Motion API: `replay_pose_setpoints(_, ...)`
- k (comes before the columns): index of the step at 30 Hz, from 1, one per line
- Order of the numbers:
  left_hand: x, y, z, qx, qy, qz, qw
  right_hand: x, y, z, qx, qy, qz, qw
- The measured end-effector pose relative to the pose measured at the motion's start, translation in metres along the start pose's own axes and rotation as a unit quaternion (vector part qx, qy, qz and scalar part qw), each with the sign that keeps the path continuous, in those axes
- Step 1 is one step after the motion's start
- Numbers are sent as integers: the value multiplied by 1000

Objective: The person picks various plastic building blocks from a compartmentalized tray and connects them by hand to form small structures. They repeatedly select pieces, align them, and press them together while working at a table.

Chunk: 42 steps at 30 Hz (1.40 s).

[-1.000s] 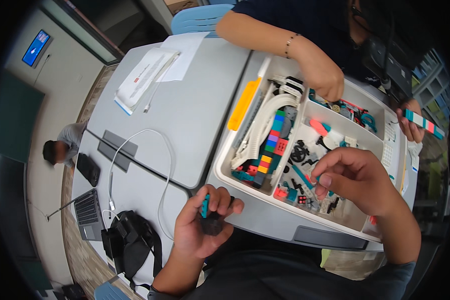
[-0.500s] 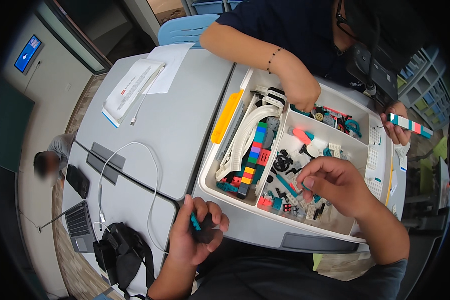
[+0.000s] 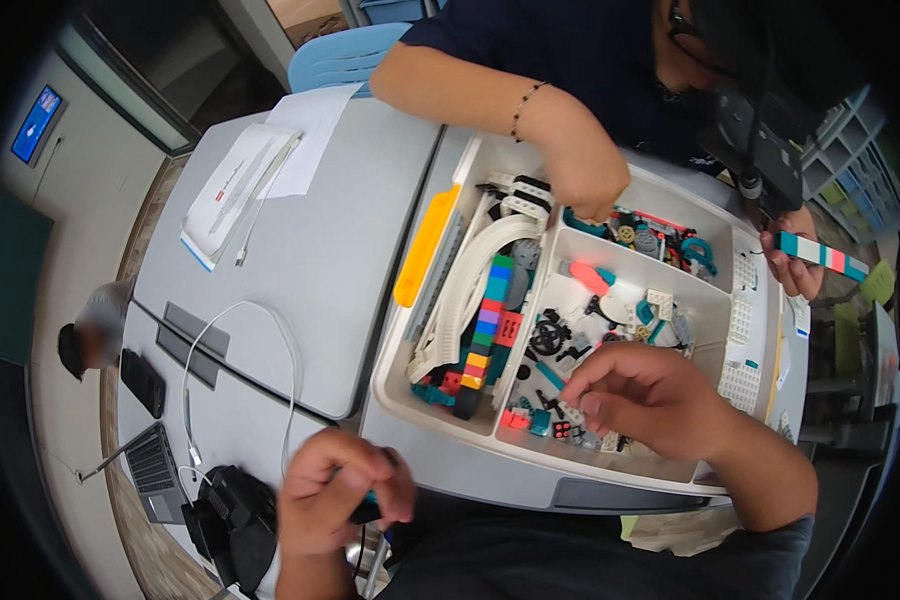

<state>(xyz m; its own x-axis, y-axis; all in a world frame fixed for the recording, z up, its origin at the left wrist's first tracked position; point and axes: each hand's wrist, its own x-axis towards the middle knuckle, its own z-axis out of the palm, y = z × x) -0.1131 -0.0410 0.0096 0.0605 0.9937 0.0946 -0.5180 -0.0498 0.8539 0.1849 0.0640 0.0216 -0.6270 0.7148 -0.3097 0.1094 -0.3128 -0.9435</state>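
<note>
Head view: the left hand (image 3: 335,490) has its fingers curled around a small teal-and-black plastic piece (image 3: 369,508), mostly hidden, well apart from the open white plastic tray (image 3: 445,418). The right hand (image 3: 650,400) hovers over that tray, fingers nearly together; I cannot tell whether they grip anything. The piece looks light, stiff, probably smooth, best pinched by its edges.

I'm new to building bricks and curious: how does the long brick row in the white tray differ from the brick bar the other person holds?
The brick row lies in the white tray, while the brick bar is held in the other person's hand. The brick row shows many colours, including blue, red and yellow; the brick bar shows teal, white and pink. Both are long, narrow and banded.
</note>
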Motion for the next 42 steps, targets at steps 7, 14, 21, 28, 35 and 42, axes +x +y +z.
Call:
replay_pose_setpoints(7,86,57,65,796,-75,44,599,-6,-12,0,-125,-25,-86,988)
replay_pose_setpoints(14,107,16,74,896,-103,-75,425,-14,-19,-1,-219,-18,-149,964)
replay_pose_setpoints(21,118,25,61,878,-80,-51,469,-16,-17,0,-250,-29,-177,951)
replay_pose_setpoints(28,117,25,52,858,-61,-48,508,-12,-16,-1,-254,-11,-169,952)
replay_pose_setpoints(35,118,25,43,844,-57,-52,530,-8,-9,-5,-145,14,-85,986)
replay_pose_setpoints(42,119,22,27,827,-63,-68,555,47,-48,-6,-447,62,-267,852)
